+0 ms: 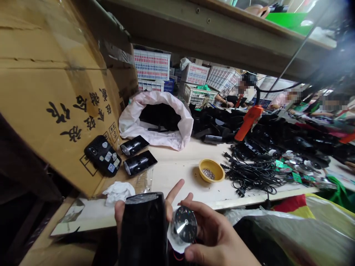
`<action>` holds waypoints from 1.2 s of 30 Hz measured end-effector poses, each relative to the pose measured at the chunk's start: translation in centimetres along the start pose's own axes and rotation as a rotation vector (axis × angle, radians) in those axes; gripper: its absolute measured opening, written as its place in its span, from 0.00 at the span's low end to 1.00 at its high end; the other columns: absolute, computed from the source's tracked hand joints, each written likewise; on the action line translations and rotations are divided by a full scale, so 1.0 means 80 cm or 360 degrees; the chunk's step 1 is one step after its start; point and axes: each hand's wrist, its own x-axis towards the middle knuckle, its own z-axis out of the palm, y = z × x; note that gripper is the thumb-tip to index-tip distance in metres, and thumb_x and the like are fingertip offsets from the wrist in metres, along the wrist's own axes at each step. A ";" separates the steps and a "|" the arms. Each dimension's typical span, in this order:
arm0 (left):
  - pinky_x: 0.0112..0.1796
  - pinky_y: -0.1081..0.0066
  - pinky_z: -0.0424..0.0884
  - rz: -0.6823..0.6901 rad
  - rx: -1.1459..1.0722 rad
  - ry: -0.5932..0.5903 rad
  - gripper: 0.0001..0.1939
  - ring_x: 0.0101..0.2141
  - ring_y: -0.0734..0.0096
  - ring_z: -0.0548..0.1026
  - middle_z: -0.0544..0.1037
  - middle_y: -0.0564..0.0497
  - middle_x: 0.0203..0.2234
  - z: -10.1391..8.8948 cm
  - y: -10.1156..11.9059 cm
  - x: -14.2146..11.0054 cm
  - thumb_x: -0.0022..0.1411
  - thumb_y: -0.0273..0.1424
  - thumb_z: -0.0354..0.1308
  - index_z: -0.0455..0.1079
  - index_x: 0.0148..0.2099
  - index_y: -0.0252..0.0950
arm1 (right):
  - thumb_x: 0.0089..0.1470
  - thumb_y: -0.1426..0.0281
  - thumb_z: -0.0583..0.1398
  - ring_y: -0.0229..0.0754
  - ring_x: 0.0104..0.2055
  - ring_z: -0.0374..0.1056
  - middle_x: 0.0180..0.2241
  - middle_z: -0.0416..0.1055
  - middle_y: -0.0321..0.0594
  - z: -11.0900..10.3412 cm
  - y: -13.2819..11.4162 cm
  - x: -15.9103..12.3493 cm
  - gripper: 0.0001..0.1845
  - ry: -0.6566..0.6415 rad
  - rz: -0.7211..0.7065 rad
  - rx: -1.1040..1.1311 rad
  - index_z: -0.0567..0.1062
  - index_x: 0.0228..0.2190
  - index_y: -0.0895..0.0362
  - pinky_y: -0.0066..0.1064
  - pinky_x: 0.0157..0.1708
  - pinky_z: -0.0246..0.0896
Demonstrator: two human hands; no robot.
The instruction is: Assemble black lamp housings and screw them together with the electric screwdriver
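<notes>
Two grips | left fingers [119,212] clenched on black housing [143,229], base cut off | right fingers [205,218] grasping metal disc [185,224]

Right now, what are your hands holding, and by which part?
The left hand grips a black tubular housing around its side; the right hand holds a round metal disc by its rim, between fingers and thumb.

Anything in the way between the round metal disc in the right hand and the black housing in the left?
Yes, a little. The left hand's fingers rise beside the black housing, between it and the metal disc in the right hand. White film also sits at the disc's near edge.
</notes>
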 end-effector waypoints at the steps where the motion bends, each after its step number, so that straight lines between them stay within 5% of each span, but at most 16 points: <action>1: 0.61 0.40 0.49 -0.0002 -0.0001 -0.0006 0.42 0.66 0.36 0.47 0.66 0.38 0.61 0.001 0.000 0.001 0.52 0.67 0.43 0.77 0.40 0.34 | 0.36 0.75 0.75 0.35 0.39 0.72 0.44 0.76 0.38 0.002 -0.001 0.000 0.36 0.0016 -0.0022 -0.0048 0.74 0.48 0.50 0.23 0.38 0.65; 5: 0.65 0.50 0.43 0.0013 -0.0021 0.0032 0.39 0.67 0.44 0.47 0.66 0.44 0.62 0.004 0.002 0.006 0.53 0.66 0.45 0.78 0.39 0.37 | 0.37 0.71 0.75 0.37 0.40 0.71 0.43 0.76 0.39 0.006 0.002 0.000 0.32 0.0128 -0.0160 -0.0144 0.77 0.47 0.52 0.23 0.38 0.65; 8: 0.61 0.44 0.53 -0.0023 -0.0029 0.0121 0.47 0.66 0.42 0.49 0.67 0.44 0.61 0.009 0.006 0.000 0.49 0.70 0.42 0.76 0.50 0.39 | 0.39 0.68 0.75 0.36 0.36 0.73 0.42 0.78 0.39 0.001 0.002 -0.004 0.29 0.0296 -0.0202 -0.0126 0.78 0.46 0.51 0.22 0.34 0.66; 12: 0.56 0.36 0.60 -0.0035 0.0041 0.0238 0.48 0.60 0.35 0.63 0.68 0.39 0.60 0.003 0.011 -0.023 0.52 0.68 0.44 0.65 0.62 0.40 | 0.42 0.68 0.73 0.46 0.46 0.75 0.48 0.77 0.42 -0.012 -0.017 -0.018 0.29 0.0523 -0.0398 -0.0276 0.76 0.48 0.47 0.30 0.40 0.72; 17: 0.59 0.50 0.61 0.0064 0.0316 0.0297 0.35 0.56 0.44 0.69 0.77 0.44 0.52 -0.014 -0.004 -0.038 0.54 0.58 0.58 0.73 0.56 0.42 | 0.44 0.75 0.70 0.47 0.47 0.75 0.48 0.77 0.45 -0.004 -0.033 -0.029 0.31 0.0369 -0.0423 -0.0591 0.73 0.51 0.48 0.30 0.41 0.73; 21: 0.60 0.49 0.59 0.0132 0.0491 0.0365 0.40 0.60 0.42 0.65 0.76 0.45 0.52 -0.008 -0.017 -0.027 0.45 0.54 0.68 0.69 0.59 0.45 | 0.43 0.74 0.67 0.39 0.30 0.74 0.38 0.79 0.43 0.025 -0.033 -0.026 0.28 0.0462 -0.0258 -0.0823 0.73 0.49 0.54 0.24 0.27 0.68; 26: 0.59 0.48 0.60 0.0127 0.0565 0.0368 0.43 0.60 0.42 0.64 0.75 0.42 0.53 -0.001 -0.022 -0.018 0.46 0.55 0.67 0.66 0.61 0.43 | 0.42 0.70 0.63 0.37 0.26 0.70 0.30 0.78 0.38 0.041 -0.042 -0.017 0.27 0.0423 -0.0161 -0.1345 0.75 0.47 0.58 0.25 0.27 0.66; 36: 0.60 0.51 0.58 0.0141 0.0700 0.0506 0.44 0.59 0.42 0.65 0.75 0.41 0.53 -0.010 -0.028 -0.021 0.44 0.57 0.66 0.67 0.60 0.41 | 0.43 0.72 0.61 0.34 0.24 0.65 0.26 0.74 0.34 0.044 -0.053 -0.009 0.25 0.0330 -0.0159 -0.1562 0.75 0.46 0.57 0.22 0.22 0.58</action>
